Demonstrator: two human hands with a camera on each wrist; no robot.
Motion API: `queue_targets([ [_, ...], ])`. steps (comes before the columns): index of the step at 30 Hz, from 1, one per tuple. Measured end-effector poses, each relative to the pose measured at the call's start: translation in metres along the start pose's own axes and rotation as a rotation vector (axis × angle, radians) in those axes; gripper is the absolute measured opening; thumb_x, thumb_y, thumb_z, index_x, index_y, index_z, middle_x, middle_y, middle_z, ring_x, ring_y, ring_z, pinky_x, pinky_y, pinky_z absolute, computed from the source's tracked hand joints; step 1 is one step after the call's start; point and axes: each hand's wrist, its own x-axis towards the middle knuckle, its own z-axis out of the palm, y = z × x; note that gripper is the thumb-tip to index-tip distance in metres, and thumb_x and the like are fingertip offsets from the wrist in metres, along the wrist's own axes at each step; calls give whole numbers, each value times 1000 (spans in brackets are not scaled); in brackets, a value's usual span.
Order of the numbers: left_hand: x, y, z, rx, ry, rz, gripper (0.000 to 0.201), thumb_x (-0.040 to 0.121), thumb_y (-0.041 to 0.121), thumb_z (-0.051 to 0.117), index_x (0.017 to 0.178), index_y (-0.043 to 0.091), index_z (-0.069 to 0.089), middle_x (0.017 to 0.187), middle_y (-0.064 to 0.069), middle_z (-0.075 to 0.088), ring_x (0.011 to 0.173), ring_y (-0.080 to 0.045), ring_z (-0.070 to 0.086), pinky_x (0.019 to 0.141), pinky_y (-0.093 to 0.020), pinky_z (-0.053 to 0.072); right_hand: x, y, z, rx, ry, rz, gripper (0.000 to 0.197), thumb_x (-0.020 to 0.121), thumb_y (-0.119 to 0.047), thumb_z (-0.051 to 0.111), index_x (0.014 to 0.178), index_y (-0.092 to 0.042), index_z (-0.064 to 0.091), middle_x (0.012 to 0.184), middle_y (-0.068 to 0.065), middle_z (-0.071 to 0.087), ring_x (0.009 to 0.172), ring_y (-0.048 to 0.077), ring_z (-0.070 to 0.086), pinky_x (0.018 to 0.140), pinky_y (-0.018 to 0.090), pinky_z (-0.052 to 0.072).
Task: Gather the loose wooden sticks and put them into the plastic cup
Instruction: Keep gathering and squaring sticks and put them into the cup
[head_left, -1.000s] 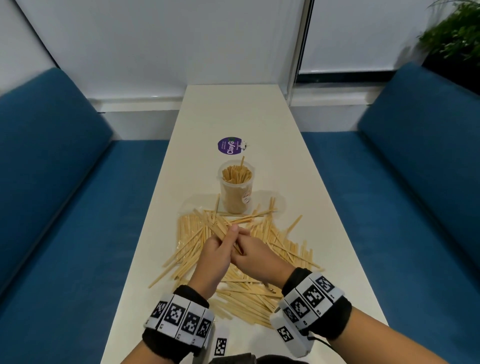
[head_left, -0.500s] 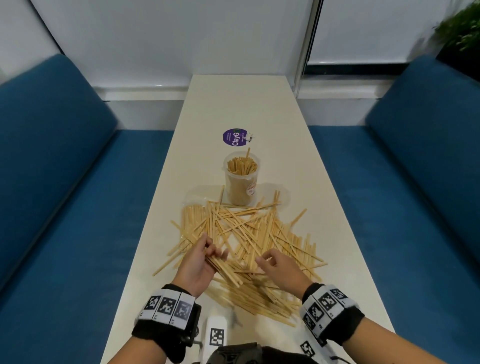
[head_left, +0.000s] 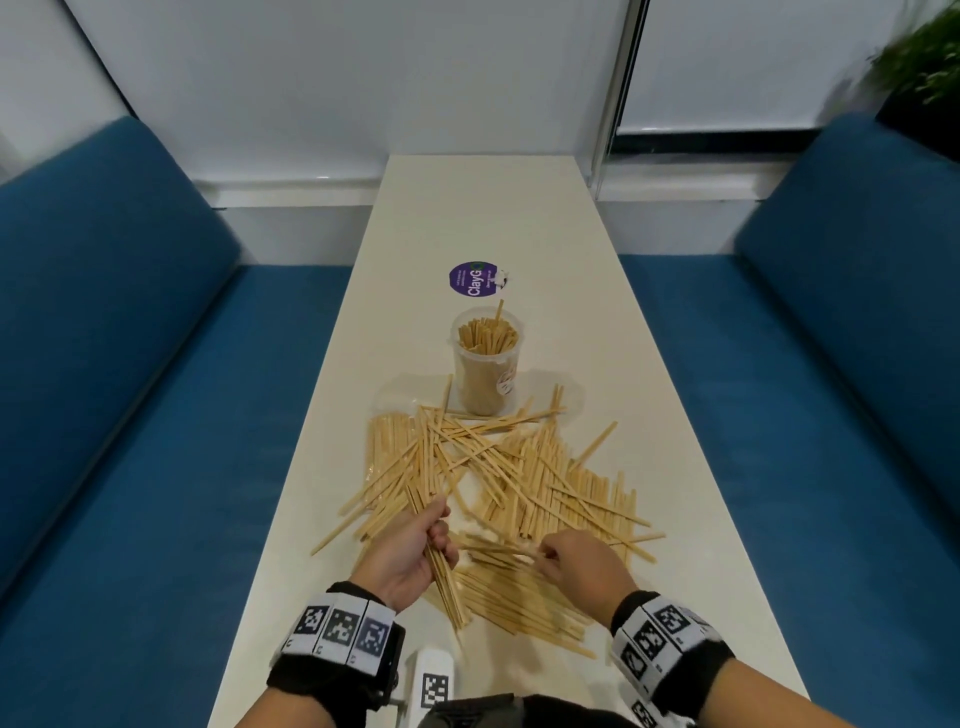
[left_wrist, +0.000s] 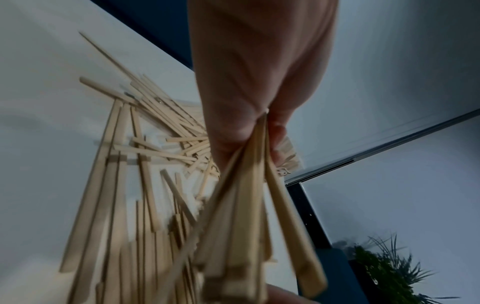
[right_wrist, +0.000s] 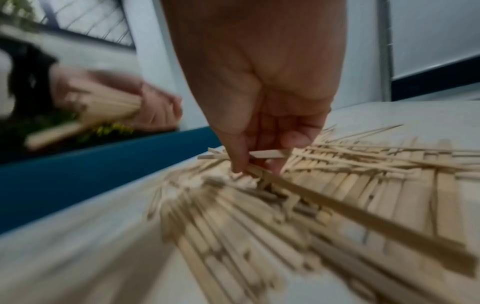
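Sticks (head_left: 498, 467) still cover the near half of the table (head_left: 519, 218), just in front of the cup (head_left: 485, 364), which stands upright and already looks packed. The left hand (head_left: 410, 551) has its fingers curled round a bundle (head_left: 441, 577) lifted off the pile. A second ago both hands met at that bundle; now the right hand (head_left: 576, 564) has drawn away to the near right and pinches another stick or two (right_wrist: 267, 153) at the pile's near edge. I judge this as collecting more before the next trip to the cup; most of the pile remains.
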Motion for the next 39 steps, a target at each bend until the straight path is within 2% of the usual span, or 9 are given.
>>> queue_targets([
  [7, -6, -6, 13, 309, -33, 60, 19, 85, 26, 65, 90, 11, 54, 54, 3, 32, 45, -9, 33, 47, -23, 36, -17, -6, -44, 444, 56, 27, 29, 90, -32, 61, 63, -24, 65, 50, -10, 50, 43, 2, 40, 46, 12, 32],
  [10, -11, -8, 30, 453, -110, 78, 42, 73, 42, 71, 93, 10, 52, 58, 4, 35, 47, -8, 35, 52, -24, 35, -21, -22, -51, 548, 59, -7, 38, 88, -30, 64, 50, -31, 58, 47, -10, 53, 42, 1, 43, 49, 12, 34],
  [13, -13, -6, 50, 463, -69, 118, 69, 74, 52, 67, 121, 7, 42, 70, 1, 42, 57, -10, 38, 57, -24, 37, -23, -38, -52, 575, 54, -66, 32, 88, -29, 64, 56, -31, 62, 51, -10, 59, 43, -2, 50, 49, 8, 35],
  [15, -12, -6, 57, 459, -15, 149, 88, 80, 51, 63, 143, 6, 21, 95, -7, 56, 78, -16, 53, 74, -29, 47, -23, -46, -53, 599, 56, -105, 29, 90, -28, 62, 61, -29, 66, 55, -8, 61, 44, -2, 50, 49, 7, 34],
  [18, -10, -4, 62, 441, 38, 227, 88, 86, 44, 59, 149, 9, 8, 146, -13, 36, 123, -28, 48, 103, -40, 42, -22, -53, -55, 565, 115, -150, 36, 92, -27, 59, 57, -33, 62, 57, -3, 62, 46, 0, 49, 51, 10, 35],
  [21, -11, -2, 67, 469, 69, 335, 58, 93, 40, 51, 138, 9, 33, 128, -3, 51, 110, -22, 56, 97, -39, 47, -21, -59, -55, 564, 180, -173, 31, 93, -24, 57, 64, -21, 67, 65, 9, 67, 55, 10, 53, 58, 22, 41],
  [23, -14, 1, 70, 448, 99, 408, 23, 96, 37, 44, 110, 18, 42, 101, 7, 49, 90, -14, 53, 82, -31, 47, -20, -61, -55, 607, 218, -186, 30, 92, -22, 58, 64, -31, 65, 62, 0, 64, 57, 6, 54, 60, 21, 41],
  [30, -15, 17, 70, 246, 127, 375, 33, 98, 35, 40, 75, 11, 42, 62, -3, 39, 56, -17, 39, 53, -29, 34, -18, -63, -61, 930, 192, -151, 19, 85, -17, 67, 103, -21, 72, 77, -17, 70, 72, -4, 66, 68, 11, 48],
  [39, -12, 7, 76, 216, 53, 333, 51, 98, 40, 40, 109, -8, 54, 102, -26, 64, 93, -34, 65, 71, -35, 54, -15, -64, -63, 897, 363, -169, 14, 82, -9, 70, 88, -22, 72, 92, -19, 69, 87, -4, 64, 79, 14, 51],
])
